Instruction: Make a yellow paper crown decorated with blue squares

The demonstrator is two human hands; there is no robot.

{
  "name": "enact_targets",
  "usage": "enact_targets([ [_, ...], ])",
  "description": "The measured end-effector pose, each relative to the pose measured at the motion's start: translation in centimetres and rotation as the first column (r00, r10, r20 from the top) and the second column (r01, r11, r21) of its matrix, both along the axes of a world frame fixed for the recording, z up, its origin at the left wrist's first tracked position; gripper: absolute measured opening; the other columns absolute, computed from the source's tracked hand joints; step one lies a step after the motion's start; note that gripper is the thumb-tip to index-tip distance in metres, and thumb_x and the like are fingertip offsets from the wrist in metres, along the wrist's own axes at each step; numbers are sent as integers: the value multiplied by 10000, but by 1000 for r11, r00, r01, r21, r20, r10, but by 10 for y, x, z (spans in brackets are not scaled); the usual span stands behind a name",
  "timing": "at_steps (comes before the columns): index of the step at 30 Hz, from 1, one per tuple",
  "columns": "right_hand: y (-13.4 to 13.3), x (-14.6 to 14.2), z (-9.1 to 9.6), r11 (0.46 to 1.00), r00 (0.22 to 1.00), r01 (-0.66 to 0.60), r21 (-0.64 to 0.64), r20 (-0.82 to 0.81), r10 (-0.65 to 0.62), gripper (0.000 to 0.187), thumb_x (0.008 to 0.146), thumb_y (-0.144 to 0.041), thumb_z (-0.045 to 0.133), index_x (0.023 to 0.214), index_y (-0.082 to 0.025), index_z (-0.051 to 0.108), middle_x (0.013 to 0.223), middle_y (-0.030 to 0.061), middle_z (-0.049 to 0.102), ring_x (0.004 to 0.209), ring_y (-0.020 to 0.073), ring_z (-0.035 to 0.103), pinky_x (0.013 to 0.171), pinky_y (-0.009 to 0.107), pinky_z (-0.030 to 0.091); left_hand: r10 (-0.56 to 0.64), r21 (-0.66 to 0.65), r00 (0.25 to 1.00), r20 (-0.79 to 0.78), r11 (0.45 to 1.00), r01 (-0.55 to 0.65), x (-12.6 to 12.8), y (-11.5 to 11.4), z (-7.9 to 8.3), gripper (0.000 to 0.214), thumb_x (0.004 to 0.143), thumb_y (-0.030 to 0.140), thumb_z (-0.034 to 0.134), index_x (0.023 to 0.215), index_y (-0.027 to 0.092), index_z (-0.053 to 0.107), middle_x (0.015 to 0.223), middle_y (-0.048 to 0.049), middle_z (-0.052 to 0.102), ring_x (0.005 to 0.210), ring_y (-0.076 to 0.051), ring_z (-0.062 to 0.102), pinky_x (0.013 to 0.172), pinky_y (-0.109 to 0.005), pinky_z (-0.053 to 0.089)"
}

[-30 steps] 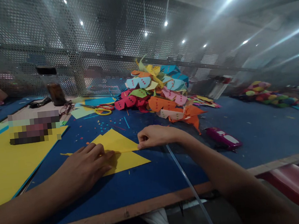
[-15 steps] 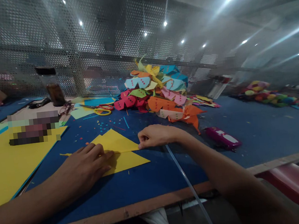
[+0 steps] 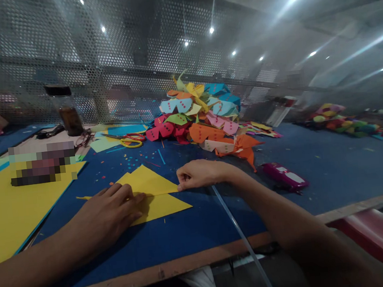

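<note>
A folded yellow paper [image 3: 159, 208] lies on the blue table top with a crease line running across its middle. My left hand [image 3: 111, 211] rests on its left part, fingers laid over the sheet near the crease; it hides that side of the paper. At the right end of the crease, my right hand [image 3: 198, 174] is closed, thumb and forefinger pinching the paper's edge. The paper's upper flap peaks behind the hands, while its lower flap points right.
Beyond the hands stands a heap of colourful folded-paper shapes [image 3: 201, 110]. Scissors [image 3: 131, 143] with yellow and red handles lie among paper scraps. Large yellow sheets [image 3: 24, 211] are at left, a dark-lidded jar [image 3: 68, 113] behind. A purple object [image 3: 284, 177] and a clear strip [image 3: 236, 223] lie at right.
</note>
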State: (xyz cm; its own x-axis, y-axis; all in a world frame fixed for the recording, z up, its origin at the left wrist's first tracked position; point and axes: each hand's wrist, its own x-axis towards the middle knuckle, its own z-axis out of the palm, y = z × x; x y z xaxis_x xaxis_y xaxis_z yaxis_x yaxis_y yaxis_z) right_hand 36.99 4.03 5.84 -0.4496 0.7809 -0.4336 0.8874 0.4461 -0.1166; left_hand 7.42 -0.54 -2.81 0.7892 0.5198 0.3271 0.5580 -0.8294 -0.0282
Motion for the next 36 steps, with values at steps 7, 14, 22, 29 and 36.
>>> enact_targets([
  [7, 1, 1, 0, 1000, 1000, -20, -12, -15, 19, 219, 981, -401, 702, 954, -183, 702, 937, 22, 747, 781, 150, 626, 606, 245, 300, 75, -37, 994, -75, 996, -78, 2, -3, 5, 427, 1018, 127, 526, 1392, 278, 669, 1045, -67, 698, 929, -247, 679, 883, -411, 574],
  [14, 2, 3, -1, 999, 999, -24, -28, -36, 23, 185, 976, -359, 714, 961, -178, 680, 919, 27, 734, 762, 150, 613, 609, 243, 309, 47, -7, 998, -52, 999, -47, 0, -1, 1, 448, 1016, 111, 507, 1411, 266, 647, 1040, -70, 681, 899, -244, 663, 846, -409, 568],
  [22, 4, 6, -2, 997, 995, -53, -64, -91, 47, 113, 962, -277, 707, 953, -177, 655, 852, 10, 700, 731, 141, 598, 604, 239, 317, 30, -11, 999, -18, 999, -30, 0, -1, 0, 417, 1028, 127, 512, 1387, 268, 668, 1029, -66, 677, 894, -243, 662, 854, -419, 562],
  [29, 5, 9, -4, 992, 986, -101, -81, -138, 89, 76, 942, -224, 698, 930, -177, 639, 806, -6, 660, 714, 139, 580, 610, 232, 339, 47, -30, 998, -42, 998, -48, 0, -2, 1, 408, 1026, 136, 539, 1393, 265, 660, 1037, -66, 677, 908, -248, 660, 822, -392, 556],
  [36, 7, 13, -5, 984, 975, -149, -98, -182, 130, 45, 919, -171, 667, 959, -167, 647, 824, -9, 637, 725, 133, 558, 629, 224, 359, 31, -9, 999, -44, 999, -32, 1, -2, 4, 434, 1013, 101, 527, 1399, 250, 659, 1022, -74, 684, 898, -246, 665, 849, -410, 562],
])
